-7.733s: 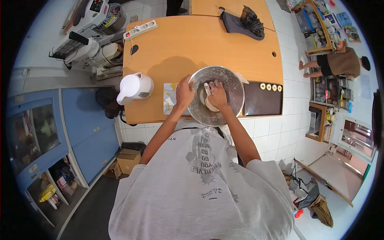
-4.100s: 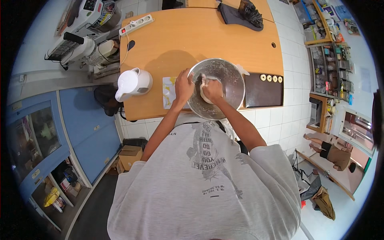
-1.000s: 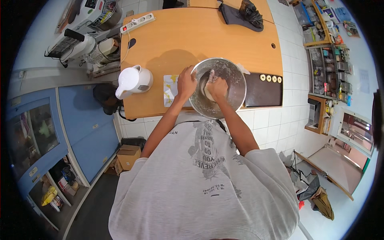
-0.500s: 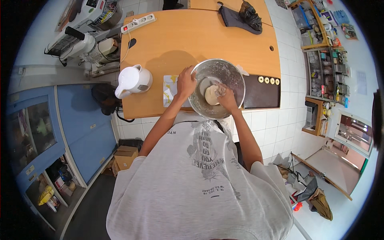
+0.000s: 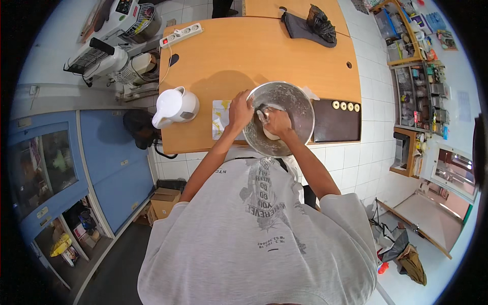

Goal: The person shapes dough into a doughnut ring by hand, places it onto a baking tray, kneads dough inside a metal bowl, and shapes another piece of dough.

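Two jobs: steady the bowl (image 5: 302, 113) with your left hand (image 5: 241, 110), fingers clamped on its rim, and press the dough (image 5: 271, 135) evenly with your right hand (image 5: 279, 122), finger closure unclear.

The left grip (image 5: 241, 110) is curled, the left forearm (image 5: 211, 166) slanting down-left from it; the right grip (image 5: 278, 122) sits just rightward, slightly lower, the right forearm (image 5: 312, 165) running down-right.

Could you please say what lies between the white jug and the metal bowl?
The head view shows a yellow-marked white sheet and the left hand.
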{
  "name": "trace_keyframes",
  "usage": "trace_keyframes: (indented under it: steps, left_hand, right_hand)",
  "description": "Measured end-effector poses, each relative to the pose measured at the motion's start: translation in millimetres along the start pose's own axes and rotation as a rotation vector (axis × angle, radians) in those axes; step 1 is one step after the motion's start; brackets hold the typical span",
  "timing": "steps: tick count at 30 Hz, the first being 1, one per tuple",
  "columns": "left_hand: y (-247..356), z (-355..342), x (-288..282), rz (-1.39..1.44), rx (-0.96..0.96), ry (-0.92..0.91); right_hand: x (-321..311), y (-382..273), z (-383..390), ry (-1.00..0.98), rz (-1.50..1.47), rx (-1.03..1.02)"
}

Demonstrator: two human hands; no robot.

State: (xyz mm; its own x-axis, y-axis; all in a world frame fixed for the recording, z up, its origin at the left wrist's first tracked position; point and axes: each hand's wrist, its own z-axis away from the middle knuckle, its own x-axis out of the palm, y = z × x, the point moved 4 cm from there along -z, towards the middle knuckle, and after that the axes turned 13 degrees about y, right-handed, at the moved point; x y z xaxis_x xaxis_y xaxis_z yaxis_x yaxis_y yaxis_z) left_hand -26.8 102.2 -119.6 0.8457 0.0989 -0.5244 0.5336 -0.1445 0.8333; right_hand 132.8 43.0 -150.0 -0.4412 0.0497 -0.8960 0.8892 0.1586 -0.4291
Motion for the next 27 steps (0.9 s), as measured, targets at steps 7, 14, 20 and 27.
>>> trace_keyframes:
  steps: [7, 14, 20, 27]
  left_hand:
    - [4.8, -3.0, -0.5, 0.034, 0.036, 0.04]
    - [0.8, -3.8, 3.7, 0.02, 0.023, 0.033]
    - [-1.4, -3.0, 0.0, 0.015, 0.0, 0.032]
    - [1.1, -4.3, 1.6, 0.012, -0.012, -0.003]
  right_hand:
    - [6.7, 27.6, -19.3, 0.09, 0.164, 0.439]
    - [-3.6, 38.7, 1.3, 0.252, -0.158, 0.526]
    - [-57.4, 21.8, 16.3, 0.246, -0.271, 0.23]
    - [-66.1, 33.2, 9.9, -0.011, -0.343, 0.311]
